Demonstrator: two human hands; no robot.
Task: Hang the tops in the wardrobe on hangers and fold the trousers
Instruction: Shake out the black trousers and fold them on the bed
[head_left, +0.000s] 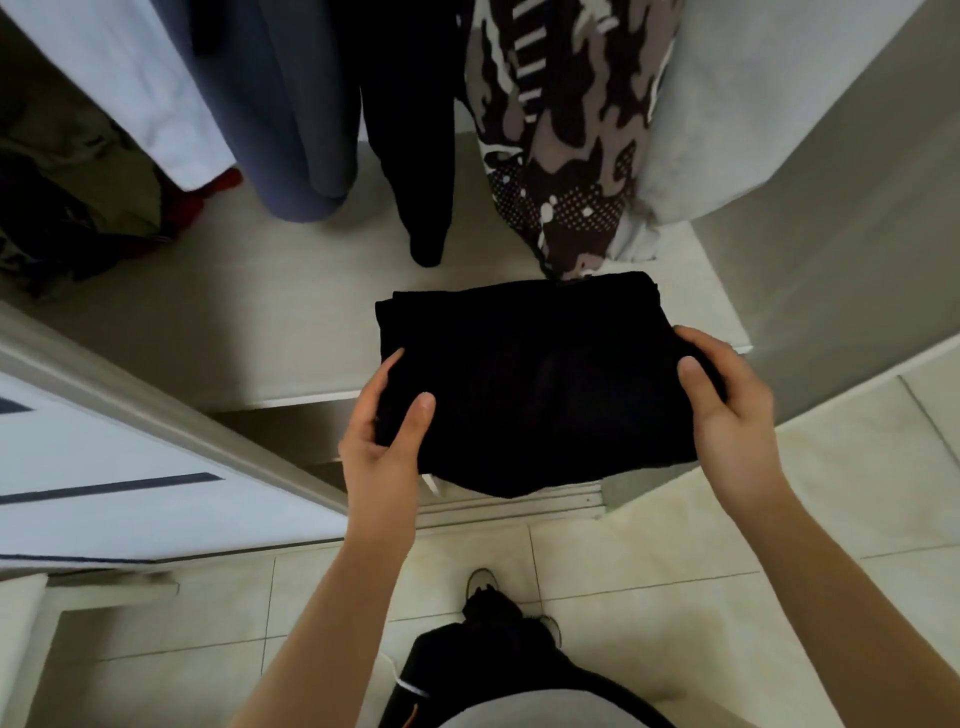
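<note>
A folded pair of black trousers (535, 384) is held flat in front of me, over the front edge of the wardrobe floor (291, 312). My left hand (387, 441) grips its left edge, thumb on top and fingers underneath. My right hand (727, 405) grips the right edge the same way. Inside the wardrobe hang several tops: a white one (130, 78), a blue one (291, 114), a black one (415, 130) and a brown-and-white patterned one (566, 145).
A heap of dark and red clothes (78, 208) lies at the left of the wardrobe floor. The sliding door (104, 467) stands at the left, its track (519, 506) below the trousers. A grey wall panel (805, 156) bounds the right. My feet stand on the tiled floor (649, 571).
</note>
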